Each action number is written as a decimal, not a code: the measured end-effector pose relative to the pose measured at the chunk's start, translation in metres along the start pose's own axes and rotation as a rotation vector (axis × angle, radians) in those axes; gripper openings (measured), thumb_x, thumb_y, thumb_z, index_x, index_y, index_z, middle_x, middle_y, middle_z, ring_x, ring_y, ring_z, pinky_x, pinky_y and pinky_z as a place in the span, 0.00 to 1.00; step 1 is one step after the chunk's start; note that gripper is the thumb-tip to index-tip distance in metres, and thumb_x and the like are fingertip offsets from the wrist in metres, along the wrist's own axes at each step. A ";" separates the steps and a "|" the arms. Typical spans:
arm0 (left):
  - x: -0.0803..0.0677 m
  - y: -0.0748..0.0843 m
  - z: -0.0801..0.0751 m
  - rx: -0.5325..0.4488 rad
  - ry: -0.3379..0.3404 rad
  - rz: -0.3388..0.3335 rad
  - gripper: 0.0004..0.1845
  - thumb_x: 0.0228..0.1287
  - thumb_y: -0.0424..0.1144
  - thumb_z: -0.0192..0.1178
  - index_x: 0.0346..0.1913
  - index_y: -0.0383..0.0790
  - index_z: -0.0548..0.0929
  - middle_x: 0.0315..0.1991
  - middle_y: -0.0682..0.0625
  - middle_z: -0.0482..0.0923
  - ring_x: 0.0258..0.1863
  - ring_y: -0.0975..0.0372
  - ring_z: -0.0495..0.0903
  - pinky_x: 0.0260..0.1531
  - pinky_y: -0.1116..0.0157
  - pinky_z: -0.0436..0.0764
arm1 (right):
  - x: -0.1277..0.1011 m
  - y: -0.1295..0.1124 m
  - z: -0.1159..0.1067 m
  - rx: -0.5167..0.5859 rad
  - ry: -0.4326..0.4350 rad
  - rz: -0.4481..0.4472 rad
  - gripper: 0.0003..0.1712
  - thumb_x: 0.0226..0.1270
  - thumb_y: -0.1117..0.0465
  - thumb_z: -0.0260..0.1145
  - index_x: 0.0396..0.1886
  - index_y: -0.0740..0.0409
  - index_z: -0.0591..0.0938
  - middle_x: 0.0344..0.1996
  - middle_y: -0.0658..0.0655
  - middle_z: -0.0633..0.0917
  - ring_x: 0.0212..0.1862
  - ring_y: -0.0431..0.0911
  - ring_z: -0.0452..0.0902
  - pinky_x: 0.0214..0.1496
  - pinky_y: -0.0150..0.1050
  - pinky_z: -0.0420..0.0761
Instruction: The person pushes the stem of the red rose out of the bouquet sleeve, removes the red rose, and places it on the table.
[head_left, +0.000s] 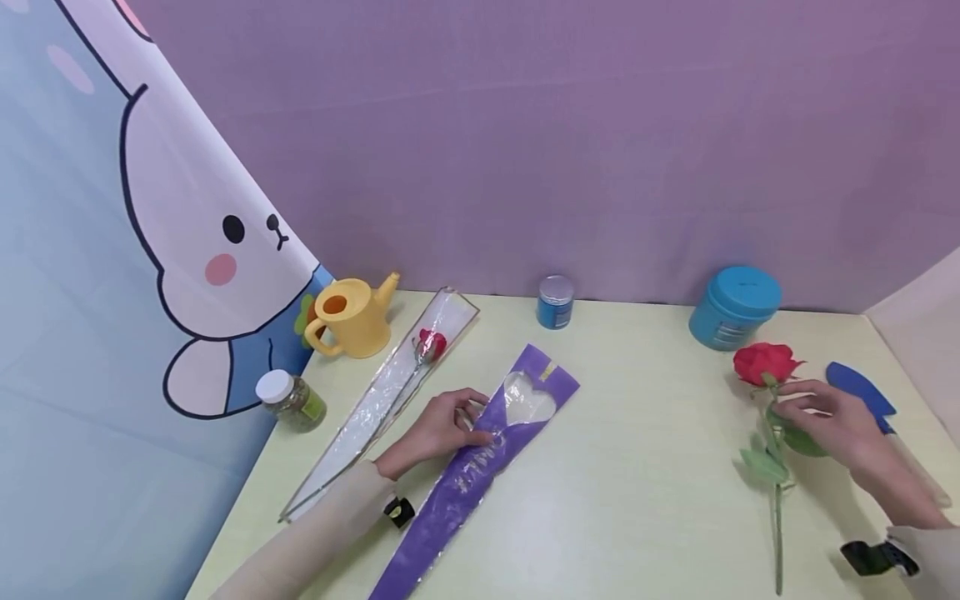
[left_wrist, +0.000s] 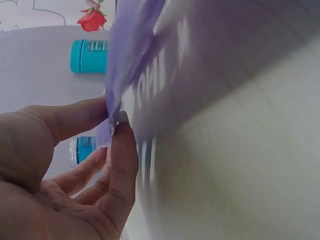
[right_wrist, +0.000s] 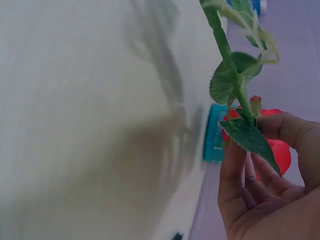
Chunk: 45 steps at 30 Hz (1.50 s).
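My left hand [head_left: 447,427] pinches the edge of a long purple flower sleeve [head_left: 480,458] with a clear heart-shaped window near its wide end. In the left wrist view the thumb and index finger grip the sleeve [left_wrist: 127,45], which is lifted off the table there. On the right, my right hand [head_left: 832,421] holds a red rose [head_left: 765,364] by its green stem, just below the bloom. The right wrist view shows thumb and fingers pinching the stem [right_wrist: 227,57] among its leaves. The stem's lower end points toward the table's near side.
Left of the sleeve lies a clear wrapped rose [head_left: 431,346]. A yellow watering can [head_left: 356,317] and a white-capped jar [head_left: 292,400] stand at the left. At the back are a small blue jar [head_left: 555,302] and a blue tub [head_left: 735,308]. A blue trowel [head_left: 858,392] lies far right.
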<state>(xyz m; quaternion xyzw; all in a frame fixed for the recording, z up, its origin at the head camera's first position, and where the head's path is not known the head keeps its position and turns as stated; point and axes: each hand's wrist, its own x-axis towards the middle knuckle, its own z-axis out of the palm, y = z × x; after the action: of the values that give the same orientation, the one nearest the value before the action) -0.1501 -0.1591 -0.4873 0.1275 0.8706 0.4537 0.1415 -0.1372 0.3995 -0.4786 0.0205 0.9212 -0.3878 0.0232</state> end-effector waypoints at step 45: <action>-0.005 0.010 -0.016 0.151 0.094 -0.026 0.25 0.58 0.42 0.78 0.58 0.39 0.84 0.43 0.43 0.89 0.30 0.64 0.83 0.27 0.70 0.82 | 0.006 -0.087 0.032 -0.231 0.161 -0.374 0.12 0.65 0.63 0.75 0.47 0.61 0.88 0.40 0.64 0.91 0.36 0.42 0.84 0.32 0.27 0.75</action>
<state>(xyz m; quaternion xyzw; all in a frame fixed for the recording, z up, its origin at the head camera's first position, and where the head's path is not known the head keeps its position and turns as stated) -0.1497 -0.1674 -0.4701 0.1051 0.9095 0.3904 0.0961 -0.1468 0.3161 -0.4394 -0.1226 0.9461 -0.2743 -0.1207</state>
